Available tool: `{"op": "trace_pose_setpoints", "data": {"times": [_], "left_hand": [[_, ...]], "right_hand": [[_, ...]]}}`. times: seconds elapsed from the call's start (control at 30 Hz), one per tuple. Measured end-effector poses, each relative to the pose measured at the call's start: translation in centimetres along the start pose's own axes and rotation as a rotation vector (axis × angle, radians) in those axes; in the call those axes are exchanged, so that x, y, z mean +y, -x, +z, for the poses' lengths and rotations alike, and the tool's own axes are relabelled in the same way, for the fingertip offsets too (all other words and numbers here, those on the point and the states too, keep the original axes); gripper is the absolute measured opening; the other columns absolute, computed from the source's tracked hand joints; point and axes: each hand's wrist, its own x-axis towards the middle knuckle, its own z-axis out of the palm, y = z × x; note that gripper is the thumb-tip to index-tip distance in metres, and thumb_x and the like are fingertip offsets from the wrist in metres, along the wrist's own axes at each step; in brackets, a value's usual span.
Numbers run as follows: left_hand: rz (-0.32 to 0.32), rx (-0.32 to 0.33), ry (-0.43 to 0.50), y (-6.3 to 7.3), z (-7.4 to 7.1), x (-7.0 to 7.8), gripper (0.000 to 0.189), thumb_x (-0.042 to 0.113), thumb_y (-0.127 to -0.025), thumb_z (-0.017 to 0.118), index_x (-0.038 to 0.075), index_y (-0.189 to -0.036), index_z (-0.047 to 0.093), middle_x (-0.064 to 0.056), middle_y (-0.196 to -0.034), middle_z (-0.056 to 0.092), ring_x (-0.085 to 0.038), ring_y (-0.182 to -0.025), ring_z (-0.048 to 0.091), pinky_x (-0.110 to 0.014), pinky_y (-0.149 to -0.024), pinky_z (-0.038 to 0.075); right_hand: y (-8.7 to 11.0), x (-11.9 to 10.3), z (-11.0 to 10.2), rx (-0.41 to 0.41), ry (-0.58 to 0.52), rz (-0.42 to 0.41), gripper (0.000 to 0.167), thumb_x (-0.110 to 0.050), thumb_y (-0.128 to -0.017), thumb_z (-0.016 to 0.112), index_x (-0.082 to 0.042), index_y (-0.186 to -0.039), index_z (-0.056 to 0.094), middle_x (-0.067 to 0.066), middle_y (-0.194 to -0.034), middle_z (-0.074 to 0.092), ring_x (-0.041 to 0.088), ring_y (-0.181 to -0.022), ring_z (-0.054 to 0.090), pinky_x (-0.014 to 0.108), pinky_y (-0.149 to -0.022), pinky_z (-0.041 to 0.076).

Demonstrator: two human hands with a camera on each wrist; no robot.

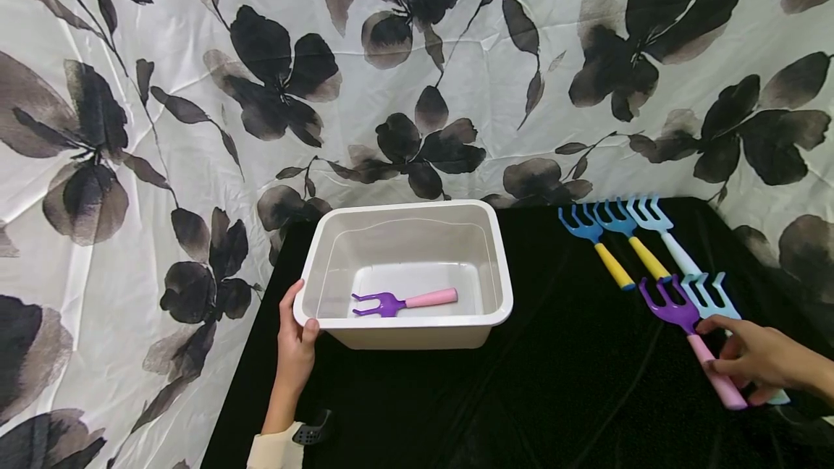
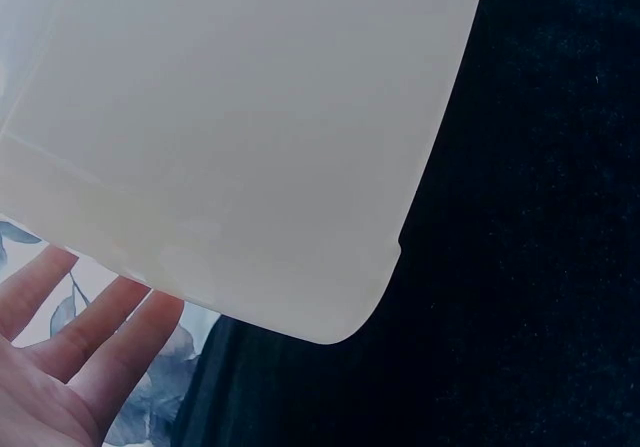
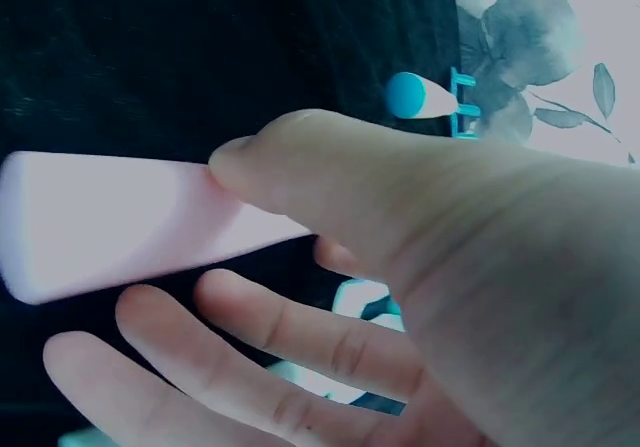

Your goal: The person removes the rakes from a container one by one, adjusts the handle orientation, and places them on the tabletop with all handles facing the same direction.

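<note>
In the head view my left hand (image 1: 296,342) holds the near left corner of a white plastic basin (image 1: 417,322), thumb on its rim and fingers along the outer side. The left wrist view shows those fingertips against the basin wall (image 2: 240,167). Inside the basin lies a purple hand fork with a pink handle (image 1: 431,298). At the right, my right hand (image 1: 759,357) pinches another purple hand fork by its pink handle (image 1: 717,375). In the right wrist view the thumb presses on that handle (image 3: 110,227); the lower fingers are apart from it, and the index finger is mostly hidden.
Two blue forks with yellow handles (image 1: 612,266) and a pale blue fork (image 1: 680,252) lie at the back right. Another pale blue fork (image 1: 710,299) is partly under my right hand. Black cloth (image 1: 554,382) covers the table; a floral curtain (image 1: 417,78) hangs behind.
</note>
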Motion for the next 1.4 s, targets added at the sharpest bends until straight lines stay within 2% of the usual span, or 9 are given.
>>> {"op": "trace_pose_setpoints", "data": {"times": [0.1, 0.2, 0.33, 0.47, 0.67, 0.87, 1.0, 1.1, 1.4], "left_hand": [[0.000, 0.001, -0.007, 0.1, -0.1, 0.1, 0.064, 0.022, -0.103, 0.060, 0.010, -0.159, 0.030, -0.010, -0.149, 0.042, -0.030, -0.113, 0.050, -0.023, -0.083, 0.052], [0.001, 0.004, -0.008, 0.2, -0.3, 0.1, 0.064, 0.022, -0.103, 0.060, 0.010, -0.159, 0.030, -0.008, -0.149, 0.042, -0.028, -0.113, 0.051, -0.022, -0.083, 0.053], [-0.001, 0.007, -0.005, 0.4, -0.4, 0.0, 0.063, 0.023, -0.104, 0.059, 0.010, -0.159, 0.031, -0.007, -0.149, 0.042, -0.026, -0.111, 0.052, -0.021, -0.081, 0.053], [-0.003, 0.006, -0.002, 0.5, -0.5, -0.2, 0.063, 0.022, -0.104, 0.059, 0.010, -0.159, 0.031, -0.008, -0.149, 0.042, -0.020, -0.111, 0.053, -0.021, -0.081, 0.053], [-0.007, 0.005, -0.012, 0.7, -0.5, -0.3, 0.062, 0.020, -0.104, 0.059, 0.011, -0.159, 0.031, -0.007, -0.148, 0.042, -0.019, -0.109, 0.053, -0.021, -0.080, 0.053], [-0.002, 0.002, -0.020, 0.7, -0.7, -0.4, 0.062, 0.018, -0.104, 0.058, 0.012, -0.159, 0.030, -0.008, -0.147, 0.043, -0.019, -0.108, 0.053, -0.021, -0.080, 0.052], [-0.011, 0.001, -0.032, 0.8, -0.8, -0.4, 0.063, 0.009, -0.102, 0.056, 0.013, -0.159, 0.030, -0.007, -0.148, 0.043, -0.020, -0.109, 0.054, -0.022, -0.081, 0.053], [-0.018, 0.000, -0.031, 0.9, -0.8, -0.4, 0.064, 0.006, -0.101, 0.055, 0.014, -0.159, 0.030, -0.007, -0.148, 0.043, -0.025, -0.111, 0.054, -0.022, -0.082, 0.053], [0.016, -0.015, 0.005, 1.0, -0.7, -0.3, 0.063, 0.012, -0.103, 0.057, 0.011, -0.159, 0.030, -0.012, -0.145, 0.044, -0.031, -0.110, 0.054, -0.023, -0.083, 0.053]], "right_hand": [[0.2, -1.1, -1.0, 0.031, 0.032, -0.036, 0.078, -0.030, -0.092, 0.076, 0.008, -0.144, 0.032, 0.006, -0.091, 0.062, 0.021, -0.076, 0.064, 0.040, -0.059, 0.059], [0.4, -2.5, -2.0, 0.101, 0.045, -0.133, 0.080, -0.027, -0.093, 0.075, 0.007, -0.148, 0.028, 0.008, -0.094, 0.064, 0.022, -0.076, 0.065, 0.038, -0.058, 0.059], [0.7, -4.5, -2.7, 0.199, 0.050, -0.292, 0.080, -0.019, -0.093, 0.075, 0.004, -0.152, 0.025, 0.022, -0.106, 0.064, 0.022, -0.076, 0.070, 0.035, -0.056, 0.058], [0.8, -6.7, -3.5, 0.255, 0.094, -0.421, 0.082, -0.018, -0.092, 0.077, 0.000, -0.154, 0.027, 0.032, -0.118, 0.060, 0.017, -0.076, 0.070, 0.033, -0.059, 0.057], [0.6, -10.3, -5.1, 0.314, 0.161, -0.565, 0.080, -0.017, -0.090, 0.080, -0.006, -0.154, 0.033, 0.027, -0.120, 0.064, 0.011, -0.080, 0.069, 0.031, -0.061, 0.055], [0.5, -14.3, -6.5, 0.324, 0.168, -0.695, 0.079, -0.010, -0.089, 0.079, -0.011, -0.155, 0.036, 0.025, -0.123, 0.065, 0.008, -0.081, 0.070, 0.031, -0.060, 0.055], [0.4, -17.5, -7.3, 0.316, 0.219, -0.737, 0.077, -0.014, -0.091, 0.079, -0.015, -0.156, 0.037, 0.021, -0.124, 0.066, 0.010, -0.084, 0.072, 0.031, -0.064, 0.055], [0.3, -19.9, -7.8, 0.272, 0.230, -0.750, 0.079, -0.017, -0.092, 0.078, -0.017, -0.158, 0.035, 0.019, -0.128, 0.065, 0.013, -0.089, 0.072, 0.031, -0.068, 0.056], [-0.8, -26.7, -7.9, 0.142, 0.196, -0.807, 0.080, -0.015, -0.091, 0.079, -0.019, -0.157, 0.036, 0.020, -0.133, 0.060, 0.024, -0.097, 0.071, 0.034, -0.072, 0.059]]}}
